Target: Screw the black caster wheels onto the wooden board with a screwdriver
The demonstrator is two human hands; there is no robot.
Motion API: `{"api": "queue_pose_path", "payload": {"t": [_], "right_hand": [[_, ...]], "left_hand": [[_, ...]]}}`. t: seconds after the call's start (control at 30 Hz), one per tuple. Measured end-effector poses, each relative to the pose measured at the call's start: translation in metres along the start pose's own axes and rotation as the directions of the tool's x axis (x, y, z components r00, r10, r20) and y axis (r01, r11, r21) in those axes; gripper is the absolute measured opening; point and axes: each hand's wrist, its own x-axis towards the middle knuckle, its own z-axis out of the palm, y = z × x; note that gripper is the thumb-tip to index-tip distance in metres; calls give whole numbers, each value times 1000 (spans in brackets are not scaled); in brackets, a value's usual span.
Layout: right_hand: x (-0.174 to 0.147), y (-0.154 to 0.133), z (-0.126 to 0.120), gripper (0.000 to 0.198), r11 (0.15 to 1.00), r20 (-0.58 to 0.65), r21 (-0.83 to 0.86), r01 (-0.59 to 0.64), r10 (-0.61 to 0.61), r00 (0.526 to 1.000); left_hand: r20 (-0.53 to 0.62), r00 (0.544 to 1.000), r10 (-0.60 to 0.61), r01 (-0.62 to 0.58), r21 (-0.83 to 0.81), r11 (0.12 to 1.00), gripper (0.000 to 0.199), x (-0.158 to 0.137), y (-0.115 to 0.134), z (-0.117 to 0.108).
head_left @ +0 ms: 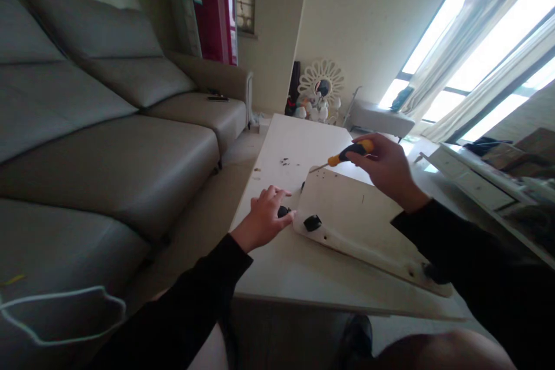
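My right hand (388,169) is closed around the yellow-and-black handle of a screwdriver (354,151). Its metal shaft points left, with the tip over the far left corner of a pale board (355,208). At the board's left edge, my left hand (265,214) has its thumb and fingers curved around a small black part (283,211), mostly hidden by the hand. A black caster-like piece (312,222) sits on the board's near left corner, and another dark piece (431,273) is at its right end. Small holes show along the board's edges.
The board lies on a white table (277,266). Small dark bits, perhaps screws (284,161), lie scattered on the tabletop. A grey sofa (108,162) runs along the left. White drawers (472,179) stand at right, and a flower-shaped mirror frame (321,76) leans at the back.
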Motion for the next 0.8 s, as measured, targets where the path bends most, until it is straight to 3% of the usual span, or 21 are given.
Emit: {"api": "queue_pose_path", "payload": {"t": [0.2,0.37,0.6,0.8], "right_hand": [[71,87,85,23,986,-42,-146,-85,80,996],[101,142,133,23,948,-51,-228,-222,216,975],[129,218,157,35,897,38,-196,-396,411,911],[141,278,166,36,866,126,-115,-487,499,857]], "left_hand": [[45,996,-75,69,120,990,30,20,-20,18],[75,995,-60,49,139,989,26,26,-32,20],[119,992,-47,31,137,990,22,35,-47,32],[119,991,-64,57,59,997,20,47,-55,38]]}}
